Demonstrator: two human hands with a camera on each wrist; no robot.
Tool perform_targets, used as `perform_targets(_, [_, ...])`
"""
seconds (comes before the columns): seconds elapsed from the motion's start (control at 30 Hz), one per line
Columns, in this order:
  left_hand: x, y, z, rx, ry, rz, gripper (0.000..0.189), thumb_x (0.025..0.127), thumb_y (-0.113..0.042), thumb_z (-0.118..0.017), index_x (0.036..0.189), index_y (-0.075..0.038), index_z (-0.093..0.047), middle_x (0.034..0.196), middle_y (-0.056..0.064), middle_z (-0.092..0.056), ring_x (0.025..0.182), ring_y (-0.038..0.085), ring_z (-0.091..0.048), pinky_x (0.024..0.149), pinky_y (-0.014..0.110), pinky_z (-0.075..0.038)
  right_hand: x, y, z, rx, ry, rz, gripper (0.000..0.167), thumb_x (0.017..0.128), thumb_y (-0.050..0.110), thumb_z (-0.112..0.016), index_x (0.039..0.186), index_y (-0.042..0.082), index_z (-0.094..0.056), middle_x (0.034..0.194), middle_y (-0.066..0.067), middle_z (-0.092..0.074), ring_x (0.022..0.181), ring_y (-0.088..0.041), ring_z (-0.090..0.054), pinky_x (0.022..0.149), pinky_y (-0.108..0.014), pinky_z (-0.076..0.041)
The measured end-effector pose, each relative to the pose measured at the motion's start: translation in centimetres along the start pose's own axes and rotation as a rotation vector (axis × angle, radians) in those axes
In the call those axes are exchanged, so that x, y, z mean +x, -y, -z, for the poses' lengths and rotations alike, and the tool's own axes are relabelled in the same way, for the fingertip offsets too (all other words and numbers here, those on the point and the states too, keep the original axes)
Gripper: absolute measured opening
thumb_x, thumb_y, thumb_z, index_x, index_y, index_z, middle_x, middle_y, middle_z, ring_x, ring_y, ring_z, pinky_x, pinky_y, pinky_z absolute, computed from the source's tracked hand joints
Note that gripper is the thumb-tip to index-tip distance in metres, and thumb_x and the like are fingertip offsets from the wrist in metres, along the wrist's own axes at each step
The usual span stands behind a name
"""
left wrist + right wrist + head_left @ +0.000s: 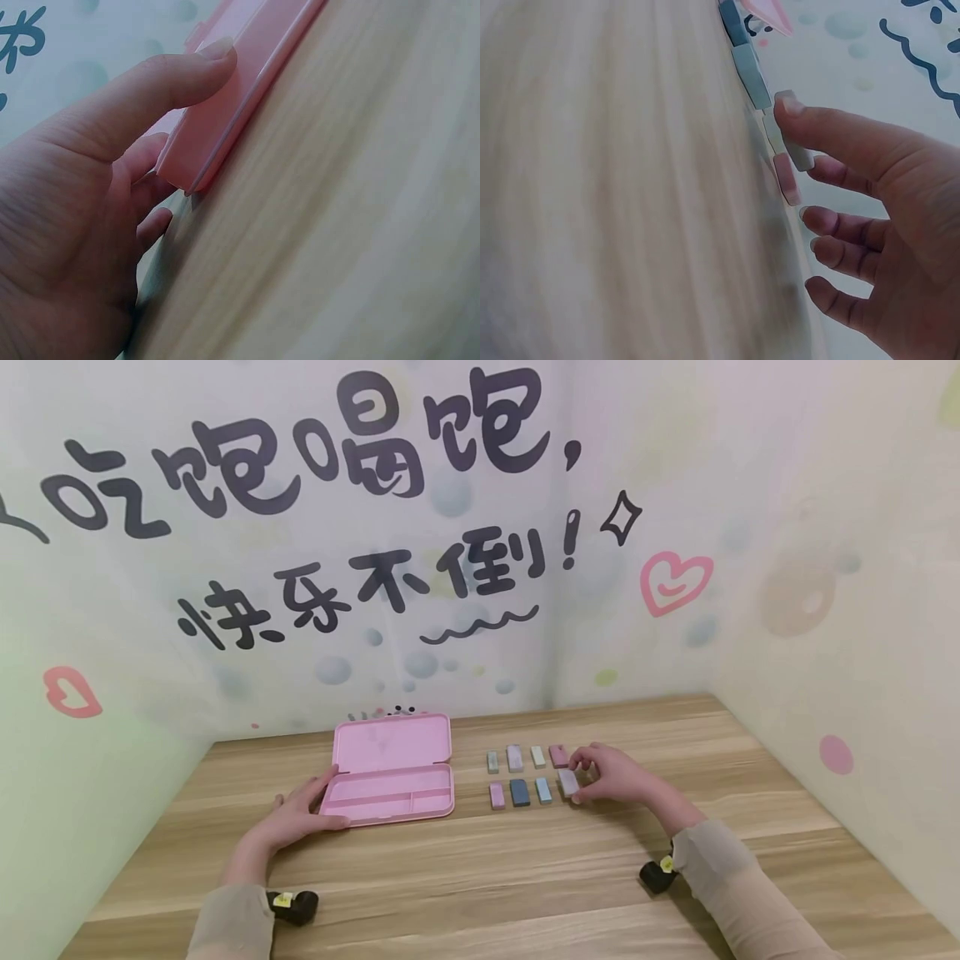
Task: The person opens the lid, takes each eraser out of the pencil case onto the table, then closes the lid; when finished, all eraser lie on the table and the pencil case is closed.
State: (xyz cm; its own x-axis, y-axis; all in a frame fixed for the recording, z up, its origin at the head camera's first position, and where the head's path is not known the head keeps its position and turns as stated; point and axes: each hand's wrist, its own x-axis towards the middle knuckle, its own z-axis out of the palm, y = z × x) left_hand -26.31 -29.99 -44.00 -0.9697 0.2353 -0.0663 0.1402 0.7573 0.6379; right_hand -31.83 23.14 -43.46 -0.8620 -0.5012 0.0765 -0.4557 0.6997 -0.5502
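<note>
An open pink pencil case (392, 742) lies on the table, its lid tilted back toward the wall and its base split into compartments. My left hand (288, 822) grips the case's left end, thumb on the front side and fingers around the corner in the left wrist view. Right of the case, small eraser-like blocks form two rows. My right hand (618, 777) pinches a light grey block (800, 155) between thumb and index finger at the right end of the front row; the other fingers are spread. Just behind is a dark pink block (558, 756).
The front row also has a pink block (497, 796), a dark blue block (520, 792) and a light blue block (543, 791). Several pale blocks (513, 758) stand in the back row. A printed wall (480, 677) closes off the back of the wooden table (480, 885).
</note>
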Motion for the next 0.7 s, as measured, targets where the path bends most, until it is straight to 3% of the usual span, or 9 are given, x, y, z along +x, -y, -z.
perform_targets(0.7, [-0.1,-0.21,0.05,-0.022,0.006,0.01,0.101,0.079,-0.044,-0.076,0.155,-0.01,-0.019,0.155,0.03,-0.014,0.142,0.048,-0.003,0.105,0.069,0.012,0.03,0.44,-0.44,0.0,0.027,-0.027,0.042,0.072,0.029,-0.086,0.102,0.011,-0.062,0.093,-0.004,-0.052,0.084,-0.019,-0.049,0.072,-0.036,-0.043])
